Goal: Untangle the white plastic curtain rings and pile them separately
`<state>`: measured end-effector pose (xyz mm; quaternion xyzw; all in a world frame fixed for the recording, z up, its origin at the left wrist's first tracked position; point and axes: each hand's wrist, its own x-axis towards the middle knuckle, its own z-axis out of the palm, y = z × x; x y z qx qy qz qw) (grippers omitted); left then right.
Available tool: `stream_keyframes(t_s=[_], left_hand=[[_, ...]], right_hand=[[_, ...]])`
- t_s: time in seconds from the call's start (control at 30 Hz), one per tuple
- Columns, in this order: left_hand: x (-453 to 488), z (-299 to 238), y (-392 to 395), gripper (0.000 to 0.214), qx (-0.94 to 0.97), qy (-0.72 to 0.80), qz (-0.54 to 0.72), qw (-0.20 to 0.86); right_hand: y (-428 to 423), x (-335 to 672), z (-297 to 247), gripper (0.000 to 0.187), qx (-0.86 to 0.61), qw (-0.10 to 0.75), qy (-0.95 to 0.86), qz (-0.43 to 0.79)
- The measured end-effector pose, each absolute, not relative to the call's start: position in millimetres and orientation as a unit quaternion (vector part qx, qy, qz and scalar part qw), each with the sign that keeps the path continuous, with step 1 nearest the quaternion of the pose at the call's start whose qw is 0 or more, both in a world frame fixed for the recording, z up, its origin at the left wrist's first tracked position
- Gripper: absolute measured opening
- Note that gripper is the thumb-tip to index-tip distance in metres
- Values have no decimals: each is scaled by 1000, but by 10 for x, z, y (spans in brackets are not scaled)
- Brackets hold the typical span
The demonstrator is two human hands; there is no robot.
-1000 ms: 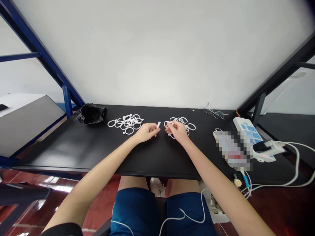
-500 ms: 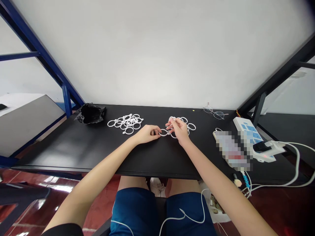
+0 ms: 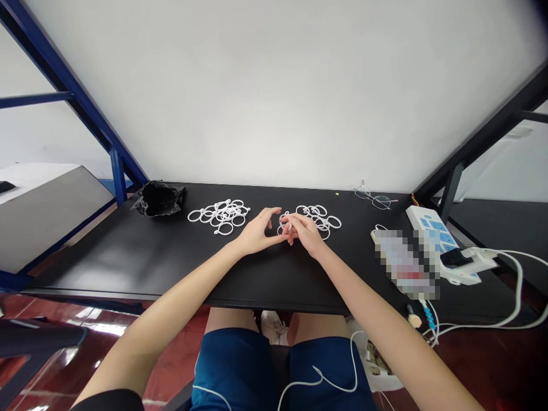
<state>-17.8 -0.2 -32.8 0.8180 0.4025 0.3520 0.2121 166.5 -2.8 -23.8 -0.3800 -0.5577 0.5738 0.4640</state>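
A long black tabletop (image 3: 128,257) carries a white power strip (image 3: 432,228) whose blue labels are too small to read. A crumpled black plastic bag (image 3: 159,198) lies beside a left heap of white plastic rings (image 3: 220,214), with a right heap of white plastic rings (image 3: 322,217) further along. In front of that heap, just above the tabletop, the right hand (image 3: 306,233) pinches a single white plastic ring (image 3: 284,225). The left hand (image 3: 256,233) arches loosely against it; whether it grips the ring is unclear.

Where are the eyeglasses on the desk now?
In the head view, the eyeglasses lie far right on the black desk, near the wall, left of the white power strip.
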Motion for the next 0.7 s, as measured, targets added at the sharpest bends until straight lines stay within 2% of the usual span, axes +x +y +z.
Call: stream_keyframes(t_s=[0.47, 0.7], left_hand=[[-146, -305, -29, 38, 825, 359, 374, 224], [-168, -275, -11, 40, 829, 335, 392, 216]], right_hand=[[-36, 1631, -260, 33, -359, 426, -570, 604], [-11, 1643, -278, 30, -370, 480, -555, 570]])
